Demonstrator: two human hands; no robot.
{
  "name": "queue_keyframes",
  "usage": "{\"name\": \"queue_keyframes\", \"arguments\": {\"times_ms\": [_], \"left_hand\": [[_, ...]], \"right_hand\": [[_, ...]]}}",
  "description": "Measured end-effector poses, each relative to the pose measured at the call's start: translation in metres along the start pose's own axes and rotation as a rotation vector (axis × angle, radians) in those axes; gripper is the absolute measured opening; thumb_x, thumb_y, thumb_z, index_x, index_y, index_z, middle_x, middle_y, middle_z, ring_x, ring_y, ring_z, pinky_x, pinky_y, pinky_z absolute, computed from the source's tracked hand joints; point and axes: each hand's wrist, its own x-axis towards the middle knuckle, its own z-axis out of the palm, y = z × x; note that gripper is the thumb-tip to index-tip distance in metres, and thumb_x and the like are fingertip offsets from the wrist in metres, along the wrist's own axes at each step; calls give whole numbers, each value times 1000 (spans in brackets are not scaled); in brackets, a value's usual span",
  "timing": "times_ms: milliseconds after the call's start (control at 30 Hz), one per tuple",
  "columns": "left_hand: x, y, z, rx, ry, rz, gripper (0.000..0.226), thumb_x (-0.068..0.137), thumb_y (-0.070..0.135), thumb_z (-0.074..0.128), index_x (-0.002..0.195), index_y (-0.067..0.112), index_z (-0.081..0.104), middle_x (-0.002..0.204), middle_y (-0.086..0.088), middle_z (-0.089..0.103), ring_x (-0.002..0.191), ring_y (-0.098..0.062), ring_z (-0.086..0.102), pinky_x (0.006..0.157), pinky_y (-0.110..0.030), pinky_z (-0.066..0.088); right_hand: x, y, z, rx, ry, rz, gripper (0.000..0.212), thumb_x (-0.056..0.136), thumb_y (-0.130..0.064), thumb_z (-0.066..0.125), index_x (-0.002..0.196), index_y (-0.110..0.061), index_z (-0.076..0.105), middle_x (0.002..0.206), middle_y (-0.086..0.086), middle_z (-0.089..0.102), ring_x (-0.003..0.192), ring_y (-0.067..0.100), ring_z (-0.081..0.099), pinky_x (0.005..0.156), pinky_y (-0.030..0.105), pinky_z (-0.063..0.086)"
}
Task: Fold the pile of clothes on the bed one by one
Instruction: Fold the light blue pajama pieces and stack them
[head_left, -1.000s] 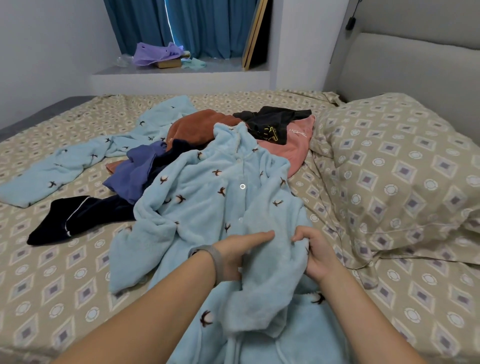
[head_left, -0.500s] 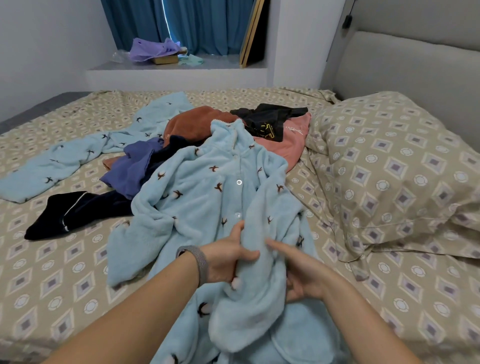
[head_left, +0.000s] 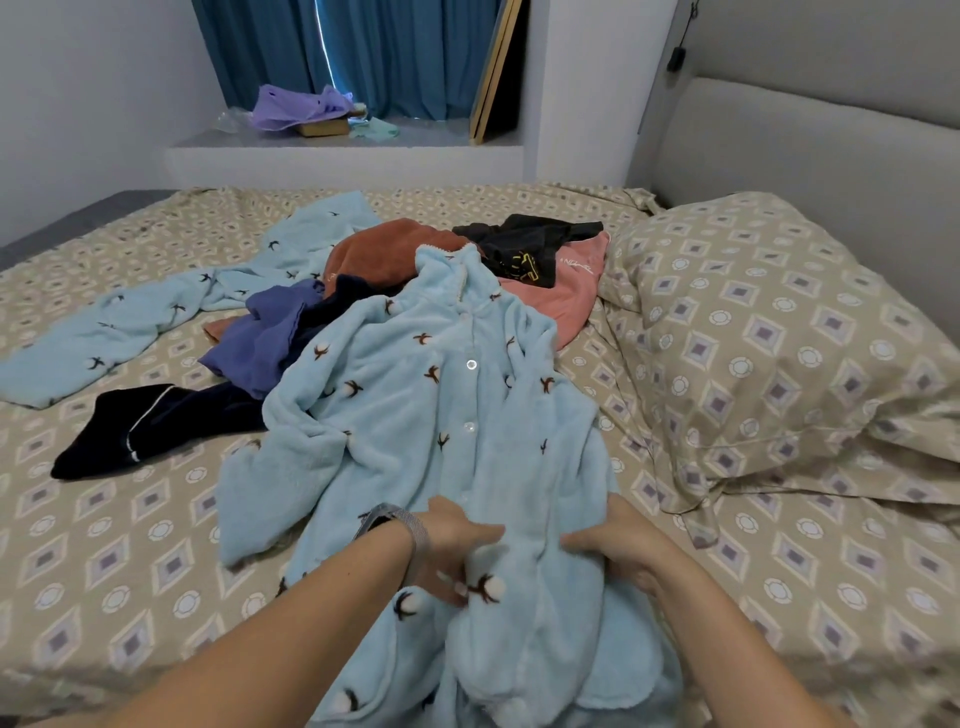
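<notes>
At about 7 o'clock, the left hand (head_left: 457, 551), wearing a grey woven wristband (head_left: 397, 525), grips a fold of the fluffy light-blue button-front pyjama top with brown bird motifs (head_left: 436, 415); its fingers (head_left: 452, 584) curl under the fabric and the thumb lies over it. At 5 o'clock, the right hand (head_left: 618, 551) pinches the same fold from the other side, thumb on top pointing toward 9 o'clock, the other fingers tucked beneath the fleece and out of sight. The top lies front-up across the middle of the patterned beige bedsheet (head_left: 104, 545), collar toward 12 o'clock, hem running off the bottom edge.

Compared with half a second ago, the hands have drawn apart a little and the bunched sleeve between them sits lower and flatter; a second ago both hands were higher on the garment.

Behind the top, from 9 to 1 o'clock, lie matching light-blue pyjama trousers (head_left: 130, 322), a dark navy garment with white piping (head_left: 140, 431), a purple-blue garment (head_left: 265, 338), a rust-brown fleece (head_left: 384, 249), a black garment (head_left: 524, 244) and a pink one (head_left: 561, 296), each partly buried. How the top's right sleeve lies is hard to make out.
</notes>
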Motion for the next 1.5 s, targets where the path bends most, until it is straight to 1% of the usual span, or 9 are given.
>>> {"name": "queue_keyframes", "arguments": {"times_ms": [167,300,433,567,733,833,1167,1300,1500], "left_hand": [[11,-23,15,291,-137,36,40,86,17,69,99,29,34,108,-9,50,81,-19,57,72,-38,59],[4,-16,19,269,-335,-39,35,93,3,58,108,27,38,93,-6,55,58,-14,61,51,-26,58],[-3,-4,16,442,-467,-224,26,96,12,56,115,21,41,85,-7,64,64,-21,67,73,-40,59],[18,29,-6,618,14,68,16,90,35,62,91,19,60,92,-1,60,83,-17,60,73,-33,58],[65,93,-34,310,617,352,22,83,33,68,78,21,51,89,-2,60,85,-21,60,82,-32,54],[109,135,-40,456,653,324,37,86,42,66,101,9,61,106,-13,63,98,-27,60,88,-33,47],[216,198,-37,707,509,105,82,84,63,56,141,7,39,139,-15,48,120,-31,53,98,-36,46],[239,207,-45,352,556,207,60,94,51,46,135,7,46,134,-14,52,119,-32,52,102,-41,43],[267,203,-51,-66,682,382,45,101,34,40,128,2,54,128,-14,57,112,-31,54,97,-33,40]], "right_hand": [[5,-3,6,-57,25,-94,110,75,11,68,149,-34,1,132,0,42,113,24,49,75,36,53],[10,-10,-8,-149,-24,-126,113,79,9,68,150,-39,-5,134,-3,33,100,16,51,73,29,52],[17,-16,-22,-333,-93,-10,119,66,-12,87,148,-44,7,138,0,38,109,25,56,82,39,56],[50,-25,-29,-49,236,-30,92,69,-33,85,142,-24,29,130,5,53,109,31,61,91,46,54],[83,-38,-28,216,157,100,45,87,-32,71,114,2,62,100,17,71,87,30,69,73,37,57],[101,-39,-28,259,101,63,42,87,-37,71,105,0,67,91,11,73,81,25,70,65,30,55],[165,-38,-20,698,-2,-20,72,65,-46,85,123,-10,64,109,12,73,100,30,70,97,46,51],[169,-45,-27,780,51,-49,31,89,-21,69,114,-2,67,104,18,73,98,34,70,94,49,53],[173,-54,-31,747,174,-191,28,91,-9,65,119,-8,63,109,10,72,97,27,70,86,40,57]]}}
